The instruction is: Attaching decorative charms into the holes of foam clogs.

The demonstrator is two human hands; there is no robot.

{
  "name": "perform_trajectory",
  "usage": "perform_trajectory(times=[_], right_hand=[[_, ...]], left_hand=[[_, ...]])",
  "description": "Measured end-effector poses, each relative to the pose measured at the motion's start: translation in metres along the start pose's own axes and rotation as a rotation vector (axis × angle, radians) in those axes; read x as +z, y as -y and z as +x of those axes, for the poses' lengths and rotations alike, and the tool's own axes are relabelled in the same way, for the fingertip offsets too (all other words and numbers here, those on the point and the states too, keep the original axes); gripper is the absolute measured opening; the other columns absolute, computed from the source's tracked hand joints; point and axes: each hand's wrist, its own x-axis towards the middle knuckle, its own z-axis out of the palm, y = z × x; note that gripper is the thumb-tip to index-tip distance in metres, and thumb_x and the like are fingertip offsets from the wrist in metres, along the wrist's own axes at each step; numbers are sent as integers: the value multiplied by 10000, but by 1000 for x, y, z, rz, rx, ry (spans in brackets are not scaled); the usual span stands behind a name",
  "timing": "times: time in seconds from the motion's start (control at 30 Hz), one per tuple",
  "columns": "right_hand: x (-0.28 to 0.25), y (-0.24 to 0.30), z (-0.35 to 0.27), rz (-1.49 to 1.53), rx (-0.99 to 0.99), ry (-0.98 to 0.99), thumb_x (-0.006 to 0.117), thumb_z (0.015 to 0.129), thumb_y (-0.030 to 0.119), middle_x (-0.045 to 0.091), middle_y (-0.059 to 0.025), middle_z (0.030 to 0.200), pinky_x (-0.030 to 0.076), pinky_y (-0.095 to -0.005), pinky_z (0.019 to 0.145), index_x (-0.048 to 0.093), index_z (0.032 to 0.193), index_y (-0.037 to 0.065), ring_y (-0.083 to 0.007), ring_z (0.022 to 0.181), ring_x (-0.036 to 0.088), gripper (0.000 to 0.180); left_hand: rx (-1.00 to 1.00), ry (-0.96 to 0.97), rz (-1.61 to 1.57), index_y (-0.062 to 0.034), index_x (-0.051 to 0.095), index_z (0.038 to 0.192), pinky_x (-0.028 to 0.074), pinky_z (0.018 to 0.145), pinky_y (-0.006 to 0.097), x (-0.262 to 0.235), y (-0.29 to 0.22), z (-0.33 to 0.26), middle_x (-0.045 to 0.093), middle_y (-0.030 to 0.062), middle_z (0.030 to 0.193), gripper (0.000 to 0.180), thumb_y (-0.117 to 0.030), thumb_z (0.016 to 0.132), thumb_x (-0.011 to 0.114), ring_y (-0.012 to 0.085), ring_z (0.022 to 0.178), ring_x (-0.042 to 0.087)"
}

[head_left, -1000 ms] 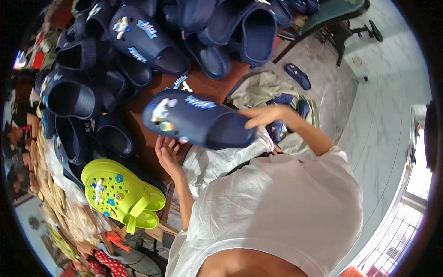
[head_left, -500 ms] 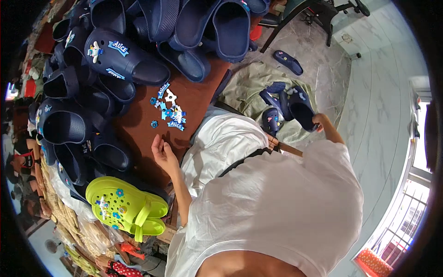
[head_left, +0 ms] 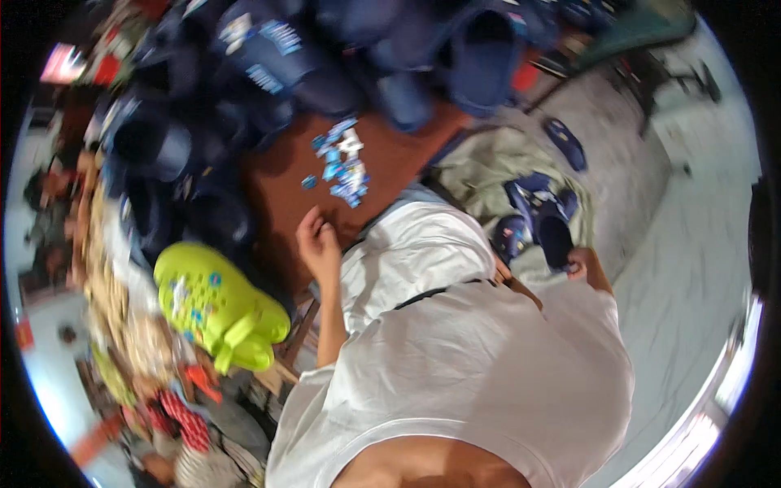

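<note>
At the right, my right hand (head_left: 579,263) is closed on the heel end of a navy clog (head_left: 556,237), low over a grey-green cloth. My left hand (head_left: 320,242) hovers by the table's near edge, fingers loosely bent and apart, holding nothing. Just beyond it, a small cluster of blue and white shoe charms (head_left: 348,167) lies on the brown tabletop (head_left: 277,175). A single blue charm (head_left: 309,181) sits apart from the cluster. Motion blur softens the whole picture.
Navy clogs (head_left: 321,77) are heaped along the table's far and left sides. A lime-green clog pair (head_left: 213,297) with charms rests at the near left. More navy clogs lie on the cloth (head_left: 480,167); another clog (head_left: 565,144) is on the floor. A chair (head_left: 643,32) stands behind.
My view has swung, so most of the scene sits farther right in the picture. My right hand keeps its hold on the navy clog; my left hand's fingers remain loosely bent.
</note>
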Motion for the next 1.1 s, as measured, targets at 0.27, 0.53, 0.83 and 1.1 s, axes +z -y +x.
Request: perform_trajectory(times=[0.27,0.53,0.83,1.1], right_hand=[[52,65,47,-70,-721,-237,629,811,186,699,-124,898,553,-372,754,677,943,48,-269,851,682,197],[-46,404,-177,418,-1212,-44,496,898,-8,622,-108,870,486,-293,731,614,979,1,-194,806,623,143],[-122,543,-385,368,-1769,54,533,873,-29,607,-139,953,482,-351,786,624,965,3,-298,882,609,133],[-75,629,-504,393,-1949,441,584,871,22,578,-139,1054,511,-342,774,605,1088,25,-285,917,609,218]], left_hand=[[20,-180,-93,-29,583,1196,500,849,275,5,-18,-33,536,83,1171,335,28,868,544,174,1051,564],[13,-385,124,-42,592,1216,520,822,266,-29,-45,-57,527,135,1273,358,18,867,538,202,1082,586],[242,-877,235,3,603,1032,482,767,267,-72,-64,-78,557,130,1073,278,108,785,533,198,881,566],[241,-1164,298,-28,497,1007,414,796,251,-111,-60,-99,445,73,996,238,120,822,517,160,901,471]])
